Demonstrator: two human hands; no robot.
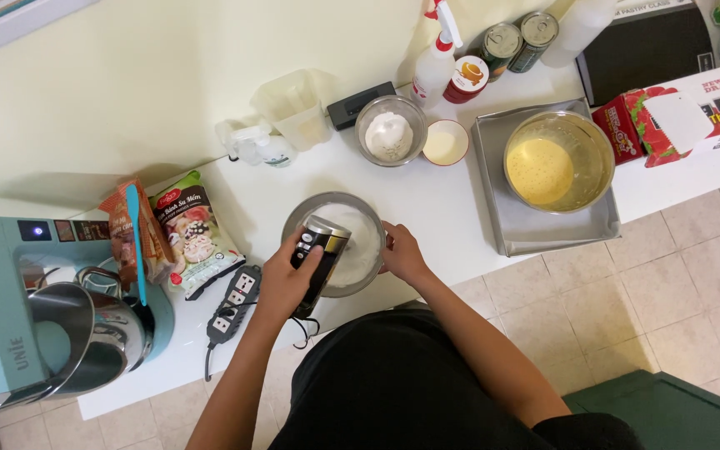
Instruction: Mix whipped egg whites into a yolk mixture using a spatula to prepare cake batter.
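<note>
Head view: left hand has its fingers wrapped around a hand mixer, its long body angled into the steel bowl of white cream directly ahead. Right hand grips the bowl's rim. Both sit on a white table against a pale wall; tiled floor below.

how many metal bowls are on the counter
3. A steel bowl of white foam under the black hand mixer, a small steel bowl of white powder behind it, and a large steel bowl of yellow batter on the tray.
</note>
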